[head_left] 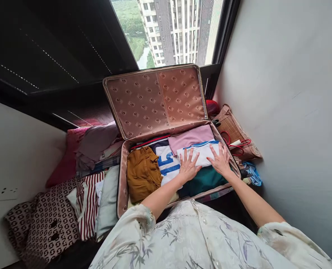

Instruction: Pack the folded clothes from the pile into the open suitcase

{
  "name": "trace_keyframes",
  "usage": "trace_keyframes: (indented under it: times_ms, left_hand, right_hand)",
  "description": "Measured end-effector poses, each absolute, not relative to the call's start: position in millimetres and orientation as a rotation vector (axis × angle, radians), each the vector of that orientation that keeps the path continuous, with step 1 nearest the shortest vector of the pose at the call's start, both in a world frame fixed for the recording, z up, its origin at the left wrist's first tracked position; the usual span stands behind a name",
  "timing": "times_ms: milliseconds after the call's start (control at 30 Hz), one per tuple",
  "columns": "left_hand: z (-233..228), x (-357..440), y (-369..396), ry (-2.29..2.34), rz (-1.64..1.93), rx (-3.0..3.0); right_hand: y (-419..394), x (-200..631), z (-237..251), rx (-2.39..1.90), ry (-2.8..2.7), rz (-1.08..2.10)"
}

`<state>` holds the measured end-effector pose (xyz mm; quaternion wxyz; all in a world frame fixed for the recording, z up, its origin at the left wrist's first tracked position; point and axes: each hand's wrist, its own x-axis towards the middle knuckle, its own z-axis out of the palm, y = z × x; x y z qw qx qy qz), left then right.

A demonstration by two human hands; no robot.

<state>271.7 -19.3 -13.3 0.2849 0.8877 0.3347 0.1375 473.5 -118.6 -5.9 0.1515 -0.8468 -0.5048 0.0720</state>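
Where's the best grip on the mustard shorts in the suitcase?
Probably the waistband end of the mustard shorts, coming from above on the suitcase's left side. They lie folded flat on top, nothing over them, with bunched fabric at the far end to pinch. Both the left hand and right hand are flat on the white garment beside them.

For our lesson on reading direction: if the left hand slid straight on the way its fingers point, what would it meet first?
Probably the pink folded garment, just beyond the white folded garment that the left hand presses; depth is unclear.
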Motion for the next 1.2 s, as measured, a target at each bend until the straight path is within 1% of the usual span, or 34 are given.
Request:
trace_keyframes:
  times_ms: [100,167,300,433,567,600,667,733,800,867,933,1000,1067,1133,1200]
  left_hand:
    - [-46.8,284.2,-17.2,0.902,0.092,2.46]
    - [-68.3,286.2,-16.0,0.919,0.003,2.477]
    - [-89.7,285.8,-17.5,0.901,-0.009,2.517]
    - [-81.3,290.9,-8.4,0.869,-0.113,2.446]
    - [-51.7,289.0,-4.4,0.792,-0.22,2.325]
    - [-42.5,283.9,-7.3,0.787,-0.189,2.307]
    - [-23.8,263.7,-16.1,0.805,-0.004,2.279]
    - [-5.9,226.5,-23.9,0.854,0.311,2.201]
    - [9.8,170.5,-25.7,0.949,0.651,2.03]
    - [21.2,98.9,-21.2,1.132,0.947,1.774]
    - [25.7,20.1,-14.0,1.404,1.144,1.468]
    - [21.3,-53.3,-8.7,1.71,1.247,1.147]
    - [9.4,-110.4,-7.4,1.887,1.273,0.853]
    - [-5.2,-146.6,-9.4,1.943,1.25,0.658]
    - [-17.3,-164.2,-12.0,1.966,1.198,0.655]
  right_hand:
    - [-95.5,476.1,-40.0,-2.475,-1.466,0.447]
    - [-89.9,478.9,-65.4,-2.513,-1.46,0.551]
    - [-97.1,481.3,-97.9,-2.525,-1.474,0.434]
    - [-100.3,483.0,-102.7,-2.534,-1.522,0.328]
    - [-96.5,486.0,-97.1,-2.579,-1.527,0.323]
    - [-95.7,487.6,-95.5,-2.591,-1.52,0.347]
    - [-94.6,492.0,-92.7,-2.611,-1.506,0.399]
    - [-93.6,497.0,-90.1,-2.629,-1.491,0.438]
    - [-91.1,499.8,-86.1,-2.647,-1.489,0.435]
    - [-85.8,495.5,-77.9,-2.645,-1.517,0.378]
    - [-76.5,479.1,-63.6,-2.605,-1.566,0.26]
    - [-63.0,448.4,-44.7,-2.539,-1.625,0.173]
    - [-46.1,405.5,-26.2,-2.475,-1.696,0.175]
    - [-28.6,356.0,-13.9,-2.399,-1.781,0.242]
    - [-14.6,307.0,-9.8,-2.279,-1.866,0.3]
